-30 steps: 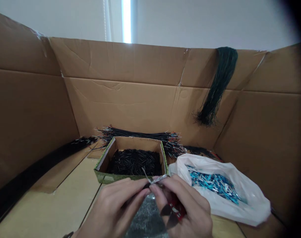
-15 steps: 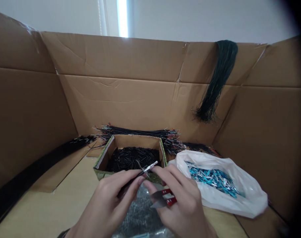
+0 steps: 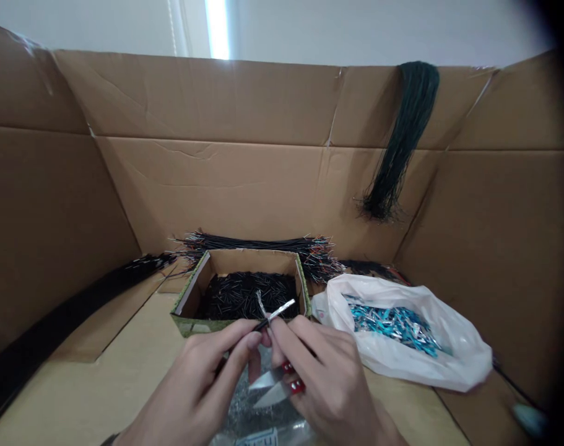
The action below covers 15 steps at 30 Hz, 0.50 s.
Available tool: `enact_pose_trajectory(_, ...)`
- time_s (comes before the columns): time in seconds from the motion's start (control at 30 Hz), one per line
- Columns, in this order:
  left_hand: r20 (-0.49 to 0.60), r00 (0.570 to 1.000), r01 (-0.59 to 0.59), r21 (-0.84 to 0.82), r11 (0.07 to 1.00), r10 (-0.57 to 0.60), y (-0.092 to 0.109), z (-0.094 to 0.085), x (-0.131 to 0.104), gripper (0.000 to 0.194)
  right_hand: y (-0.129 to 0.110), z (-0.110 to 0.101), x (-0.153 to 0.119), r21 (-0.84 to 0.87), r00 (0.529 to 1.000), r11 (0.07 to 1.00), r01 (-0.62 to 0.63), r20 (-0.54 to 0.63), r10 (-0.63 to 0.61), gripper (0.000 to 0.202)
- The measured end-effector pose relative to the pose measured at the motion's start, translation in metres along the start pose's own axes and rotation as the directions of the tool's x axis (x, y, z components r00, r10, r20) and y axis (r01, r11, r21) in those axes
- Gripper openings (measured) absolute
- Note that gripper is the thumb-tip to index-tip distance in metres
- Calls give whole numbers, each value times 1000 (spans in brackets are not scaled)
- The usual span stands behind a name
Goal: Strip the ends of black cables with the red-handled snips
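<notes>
My left hand [image 3: 207,371] pinches a thin black cable [image 3: 262,325] close to its end. From that end a foil-wrapped core [image 3: 282,308] points up to the right, and a twisted strand of fine wire [image 3: 260,301] stands off to the left. The fingertips of my right hand [image 3: 325,371] meet the cable at the base of the foil. Tucked in the same right hand is a small pair of red-handled snips [image 3: 272,387], its two blades apart and pointing left. The fingers hide most of the handles.
Behind my hands stands a green-edged box [image 3: 184,319] of short black pieces. A white plastic bag [image 3: 467,365] with blue and silver scraps lies right. Black cable bundles [image 3: 258,243] lie at the back; others [image 3: 77,316] lie left. Dark green strands [image 3: 409,124] hang over the cardboard wall [image 3: 207,173].
The wire strand now stands apart from the foil core, more upright. My right hand has shifted slightly left, and the snips' blades have swung further left and show more.
</notes>
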<state>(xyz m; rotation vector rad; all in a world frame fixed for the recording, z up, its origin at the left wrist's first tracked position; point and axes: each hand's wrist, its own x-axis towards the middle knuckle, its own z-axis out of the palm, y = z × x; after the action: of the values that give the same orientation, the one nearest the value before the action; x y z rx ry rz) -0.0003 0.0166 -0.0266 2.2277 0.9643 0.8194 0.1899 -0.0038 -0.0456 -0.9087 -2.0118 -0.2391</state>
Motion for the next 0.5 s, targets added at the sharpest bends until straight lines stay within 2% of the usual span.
enact_pose_trajectory(0.07,10,999,44,45,998,-45,-2,-1,3,33,-3,0,-1,-28,989,993,-119,89,121,20)
enact_pose_trajectory(0.1,15,997,70,74,995,-72,-3,-1,4,35,-4,-2,-1,-32,965,976,-215,144,218,20)
enact_pose_trajectory(0.2,33,991,125,135,983,-131,-6,-3,7,38,-2,-16,-4,-21,826,870,-493,301,476,23)
enact_pose_trajectory(0.27,35,986,155,157,975,-162,-7,-4,7,38,3,-28,-7,-43,764,822,-567,346,545,27)
enact_pose_trajectory(0.33,19,980,192,174,966,-198,-7,-4,6,38,7,-38,-11,-68,762,822,-565,340,551,28)
enact_pose_trajectory(0.43,-38,973,231,195,953,-228,-9,-3,3,39,11,-43,-15,-81,794,837,-541,280,540,22)
enact_pose_trajectory(0.5,-49,977,214,205,955,-208,-10,-3,2,40,9,-43,-16,-94,813,847,-523,244,529,18)
